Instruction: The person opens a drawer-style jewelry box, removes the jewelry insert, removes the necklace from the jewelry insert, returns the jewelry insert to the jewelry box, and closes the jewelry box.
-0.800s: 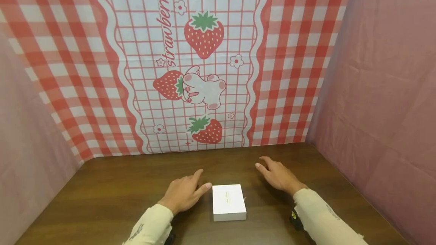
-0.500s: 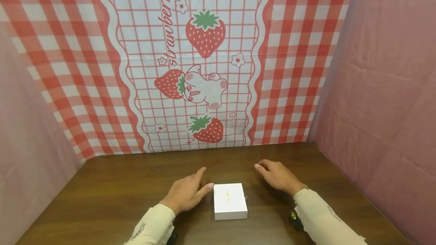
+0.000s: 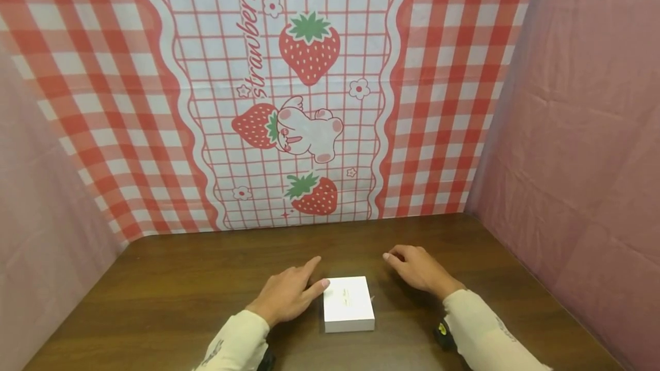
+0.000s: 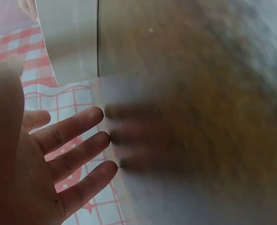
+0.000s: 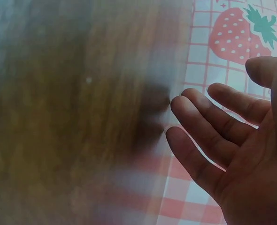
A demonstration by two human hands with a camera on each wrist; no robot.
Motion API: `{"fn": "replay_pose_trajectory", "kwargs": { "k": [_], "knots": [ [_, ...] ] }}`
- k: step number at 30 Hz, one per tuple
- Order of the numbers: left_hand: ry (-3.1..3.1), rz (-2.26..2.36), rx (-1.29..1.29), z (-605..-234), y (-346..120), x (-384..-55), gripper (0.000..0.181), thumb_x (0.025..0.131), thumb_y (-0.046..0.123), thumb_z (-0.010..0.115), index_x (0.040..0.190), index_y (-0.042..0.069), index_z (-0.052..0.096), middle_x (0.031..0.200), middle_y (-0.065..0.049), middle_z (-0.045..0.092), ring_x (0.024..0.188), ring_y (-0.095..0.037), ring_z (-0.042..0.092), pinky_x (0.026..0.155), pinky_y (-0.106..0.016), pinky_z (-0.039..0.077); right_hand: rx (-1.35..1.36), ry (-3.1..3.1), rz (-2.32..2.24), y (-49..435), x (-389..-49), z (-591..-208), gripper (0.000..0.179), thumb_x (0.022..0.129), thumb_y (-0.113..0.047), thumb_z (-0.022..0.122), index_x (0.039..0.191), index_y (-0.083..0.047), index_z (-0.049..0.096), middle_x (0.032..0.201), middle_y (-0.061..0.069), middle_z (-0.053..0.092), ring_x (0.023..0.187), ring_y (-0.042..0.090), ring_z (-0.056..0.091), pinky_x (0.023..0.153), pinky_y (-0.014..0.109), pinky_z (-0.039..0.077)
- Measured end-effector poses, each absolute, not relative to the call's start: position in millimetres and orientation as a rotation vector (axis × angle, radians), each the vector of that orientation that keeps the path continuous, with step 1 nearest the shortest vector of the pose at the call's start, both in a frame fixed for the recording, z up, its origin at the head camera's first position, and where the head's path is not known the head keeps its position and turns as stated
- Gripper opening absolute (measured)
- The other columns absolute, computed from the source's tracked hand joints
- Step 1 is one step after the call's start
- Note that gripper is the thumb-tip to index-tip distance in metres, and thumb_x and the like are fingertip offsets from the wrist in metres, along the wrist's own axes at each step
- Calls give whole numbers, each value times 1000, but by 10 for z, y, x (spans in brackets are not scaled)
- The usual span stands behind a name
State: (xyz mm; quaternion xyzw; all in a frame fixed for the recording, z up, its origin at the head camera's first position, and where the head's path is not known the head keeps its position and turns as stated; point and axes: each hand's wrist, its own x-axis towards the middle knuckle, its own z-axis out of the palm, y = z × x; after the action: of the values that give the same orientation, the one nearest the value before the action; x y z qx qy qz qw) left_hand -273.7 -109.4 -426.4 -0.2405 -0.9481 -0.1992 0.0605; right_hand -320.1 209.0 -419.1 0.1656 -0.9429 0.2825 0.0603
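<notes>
A flat white box (image 3: 348,305) with small gold lettering on its lid lies on the brown table (image 3: 154,296). My left hand (image 3: 286,293) is just left of it, fingers extended, the thumb tip overlapping the box's far left corner in the head view. In the left wrist view, the fingertips of that left hand (image 4: 65,154) meet the table beside the white box (image 4: 70,44). My right hand (image 3: 420,268) rests to the right of the box, apart from it and holding nothing. The right wrist view shows its fingers (image 5: 199,122) loosely bent, tips at the tabletop.
A red-and-white checked cloth with strawberry prints (image 3: 309,102) hangs behind the table's far edge. Pink curtains (image 3: 582,147) flank both sides. A small light bit (image 3: 372,298) sticks out at the box's right side.
My left hand has slid slightly right, bringing the thumb over the box's corner. The fingers of my right hand have drawn in a little. The box has stayed about where it was.
</notes>
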Motion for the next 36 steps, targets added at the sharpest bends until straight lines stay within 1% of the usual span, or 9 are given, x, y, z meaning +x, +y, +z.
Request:
{"fn": "replay_pose_trajectory", "kwargs": {
  "k": [2, 8, 14, 18, 22, 30, 36],
  "knots": [
    [-2871, -607, -735, -4263, -1082, -2734, 74, 101, 64, 35, 152, 12, 41, 132, -9, 64, 122, -32, 59, 91, -57, 48, 507, -2857, 863, 2088, -3198, -4191, 29, 102, -32, 59, 109, -7, 72, 101, 2, 70, 88, 15, 61, 88, 47, 51],
    [-2870, -601, -760, -4243, -1037, -2723, 73, 101, 65, 34, 152, 12, 43, 128, -5, 66, 120, -30, 59, 92, -55, 48, 526, -2861, 874, 2069, -3197, -4197, 26, 101, -30, 61, 109, -8, 72, 103, 2, 70, 91, 16, 62, 90, 48, 50],
    [-2896, -592, -761, -4235, -1010, -2721, 74, 101, 67, 29, 150, 14, 46, 133, -7, 63, 121, -29, 58, 95, -54, 47, 581, -2851, 872, 2061, -3183, -4194, 23, 100, -28, 63, 106, -9, 73, 99, 0, 70, 86, 14, 61, 84, 45, 52],
    [-2894, -586, -768, -4245, -976, -2728, 76, 101, 68, 25, 150, 15, 47, 128, -8, 65, 117, -29, 60, 94, -52, 48, 595, -2839, 865, 2048, -3178, -4194, 21, 99, -26, 64, 105, -8, 73, 98, 1, 69, 86, 15, 61, 84, 46, 52],
    [-2889, -592, -750, -4265, -937, -2730, 76, 100, 68, 27, 149, 14, 47, 124, -9, 66, 115, -30, 61, 92, -52, 49, 588, -2837, 859, 2015, -3190, -4212, 19, 99, -25, 64, 105, -9, 73, 99, 1, 70, 89, 16, 62, 86, 46, 51],
    [-2898, -628, -704, -4277, -864, -2739, 81, 98, 72, 28, 150, 13, 46, 124, -13, 66, 116, -32, 61, 92, -52, 49, 565, -2830, 893, 1954, -3191, -4248, 17, 98, -23, 65, 105, -10, 73, 100, 1, 70, 89, 16, 62, 87, 47, 51],
    [-2900, -639, -699, -4279, -823, -2754, 81, 98, 72, 31, 150, 12, 45, 123, -15, 66, 115, -33, 61, 93, -52, 48, 539, -2829, 931, 1925, -3175, -4248, 16, 98, -23, 66, 105, -11, 73, 99, 1, 69, 88, 16, 61, 87, 47, 51]
  ]
}}
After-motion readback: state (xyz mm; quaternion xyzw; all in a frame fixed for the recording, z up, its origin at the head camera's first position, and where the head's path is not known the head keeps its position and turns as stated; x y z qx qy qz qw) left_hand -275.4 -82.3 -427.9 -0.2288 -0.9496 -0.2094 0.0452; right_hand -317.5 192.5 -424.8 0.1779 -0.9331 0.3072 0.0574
